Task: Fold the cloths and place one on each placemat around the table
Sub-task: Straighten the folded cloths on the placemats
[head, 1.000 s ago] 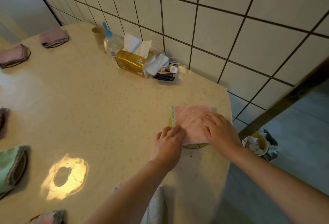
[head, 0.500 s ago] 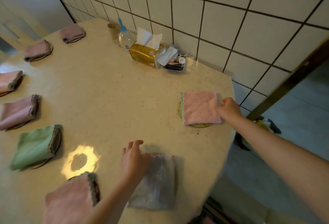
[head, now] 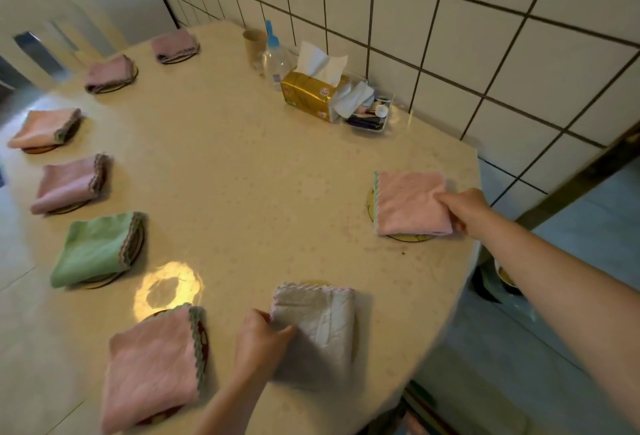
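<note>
1. The right hand (head: pixel 465 209) pinched the right edge of the folded pink terry cloth (head: pixel 412 204), fingers curled over its top and thumb hidden beneath; the left hand (head: pixel 260 339) gripped the left edge of the folded whitish quilted cloth (head: pixel 317 325), thumb lying across its upper face.

2. The pink cloth lay on a round yellow placemat (head: pixel 372 208) near the right edge of the cream speckled table (head: pixel 242 175), with the mat's rim showing at the cloth's left and lower sides. The whitish cloth sat near the table's front edge over another mat, of which only a thin arc showed beyond its scalloped far hem.

3. Six more folded cloths rested on mats along the table's left and front-left edges: a pink one with green trim (head: pixel 152 365) just beside the left hand, a green one (head: pixel 98 247), and four pink ones (head: pixel 69 183) further round toward the far corner.

4. Against the tiled wall stood a gold tissue pack (head: pixel 311 93), a clear bottle with a blue cap (head: pixel 275 60) and a paper cup (head: pixel 254 45).

5. The deciding relation: each cloth lay inboard of its hand, the whitish one to the right of the left hand with its long axis running toward the front edge, the pink one to the left of the right hand. Any final squaring looked like a short push by the nearer hand, and placement seemed all but complete.
</note>
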### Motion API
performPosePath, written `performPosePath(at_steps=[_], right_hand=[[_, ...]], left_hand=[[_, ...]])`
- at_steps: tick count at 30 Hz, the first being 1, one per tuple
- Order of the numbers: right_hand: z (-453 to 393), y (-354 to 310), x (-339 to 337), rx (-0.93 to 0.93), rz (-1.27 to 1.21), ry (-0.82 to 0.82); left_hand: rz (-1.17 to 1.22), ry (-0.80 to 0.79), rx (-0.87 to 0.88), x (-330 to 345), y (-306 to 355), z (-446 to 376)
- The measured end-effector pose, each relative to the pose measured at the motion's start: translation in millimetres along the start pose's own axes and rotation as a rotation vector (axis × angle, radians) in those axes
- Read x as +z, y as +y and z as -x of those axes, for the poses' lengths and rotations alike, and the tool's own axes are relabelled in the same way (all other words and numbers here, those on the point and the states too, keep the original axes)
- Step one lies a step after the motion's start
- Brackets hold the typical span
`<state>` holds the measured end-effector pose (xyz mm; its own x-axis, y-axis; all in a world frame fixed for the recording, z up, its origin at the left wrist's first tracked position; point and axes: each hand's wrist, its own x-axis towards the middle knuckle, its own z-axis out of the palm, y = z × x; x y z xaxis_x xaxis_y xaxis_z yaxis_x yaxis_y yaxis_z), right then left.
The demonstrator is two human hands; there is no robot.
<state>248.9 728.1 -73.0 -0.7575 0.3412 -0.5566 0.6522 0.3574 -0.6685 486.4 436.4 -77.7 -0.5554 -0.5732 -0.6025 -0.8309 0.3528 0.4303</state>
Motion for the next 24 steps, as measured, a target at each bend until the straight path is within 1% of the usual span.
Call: performPosePath(at_steps=[3, 7, 9, 11, 12, 14, 16, 19, 24], right_hand=[[0, -7, 0, 0.019, -0.127, -0.099], [4, -17, 3, 0.018, -0.155, -0.185], [8, -19, 4, 0.026, -0.215, -0.234], [16, -20, 5, 0.050, -0.350, -0.310], [20, -21, 6, 0.067, -0.439, -0.361], [25, -16, 11, 0.117, -0.590, -0.434], [25, -6, 19, 0.157, -0.653, -0.429], [25, 5, 27, 0.174, -0.636, -0.344], [20, 5, 24, 0.113, -0.626, -0.298]], left_hand=[[0.014, -0.086, -0.065, -5, 1, -4], [0.152, -0.279, -0.084, -14, 4, -4], [0.297, -0.395, -0.099, -20, 5, -1], [0.537, -0.485, -0.110, -27, 6, 5], [0.654, -0.503, -0.119, -29, 7, 10], [0.823, -0.491, -0.176, -27, 5, 16], [0.885, -0.470, -0.228, -17, -1, 23], [0.847, -0.425, -0.255, -5, -16, 24], [0.858, -0.407, -0.236, -2, -24, 16]])
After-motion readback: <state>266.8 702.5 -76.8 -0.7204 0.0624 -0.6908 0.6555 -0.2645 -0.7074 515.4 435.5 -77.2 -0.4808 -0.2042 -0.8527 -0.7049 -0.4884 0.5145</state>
